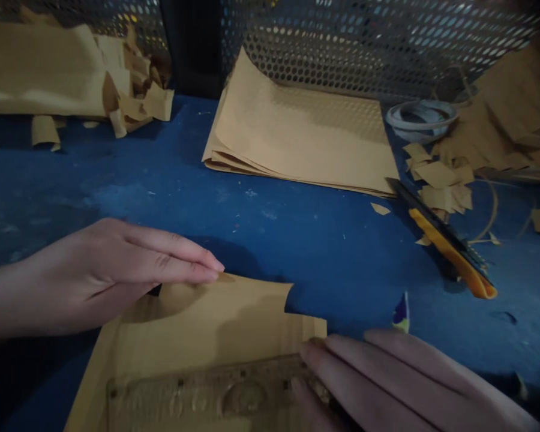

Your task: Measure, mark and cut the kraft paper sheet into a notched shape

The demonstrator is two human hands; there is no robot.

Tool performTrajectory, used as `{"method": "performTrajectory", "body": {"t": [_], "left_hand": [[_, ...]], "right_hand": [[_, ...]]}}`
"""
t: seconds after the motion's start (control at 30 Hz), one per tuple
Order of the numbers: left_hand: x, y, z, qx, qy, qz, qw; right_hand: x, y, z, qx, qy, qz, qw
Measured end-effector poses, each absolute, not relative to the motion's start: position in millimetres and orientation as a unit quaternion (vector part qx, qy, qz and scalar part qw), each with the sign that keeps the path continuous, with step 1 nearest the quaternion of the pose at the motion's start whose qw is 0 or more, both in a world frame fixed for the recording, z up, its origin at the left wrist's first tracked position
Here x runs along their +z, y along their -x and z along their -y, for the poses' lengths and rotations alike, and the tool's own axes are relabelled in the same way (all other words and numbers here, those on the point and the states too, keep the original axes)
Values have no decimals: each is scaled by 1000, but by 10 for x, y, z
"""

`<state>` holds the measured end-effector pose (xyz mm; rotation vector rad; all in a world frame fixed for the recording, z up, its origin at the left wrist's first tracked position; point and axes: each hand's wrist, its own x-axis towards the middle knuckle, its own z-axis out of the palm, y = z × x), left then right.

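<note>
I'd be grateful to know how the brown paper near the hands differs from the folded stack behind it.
The near paper has a stepped notch at its far right; the folded stack shows none. The near paper lies under a clear template and the left hand, while the folded stack is untouched by hands, its far left corner curling up. Both are brown.

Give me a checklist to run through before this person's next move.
1. Left hand at the brown paper sheet's far edge: ok.
2. Right hand touching the clear plastic template: ok.
3. Template lying over the sheet: ok.
4. Template's near edge aligned: cannot tell, outside the picture.
5. Orange-and-black hand tool away from both hands: ok.
6. Blue worktop free of paper scraps: not ok.
</note>
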<state>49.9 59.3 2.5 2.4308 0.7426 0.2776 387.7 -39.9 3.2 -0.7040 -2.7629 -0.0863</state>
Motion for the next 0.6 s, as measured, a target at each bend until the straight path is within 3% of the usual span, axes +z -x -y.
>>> {"method": "performTrajectory", "body": {"t": [0.37,0.6], "left_hand": [[3,-590,-504,89,-931,-277,222],[3,-670,-472,118,-946,-293,76]], "right_hand": [[29,-3895,129,42,287,950,120],[3,-3976,19,59,277,951,127]]}}
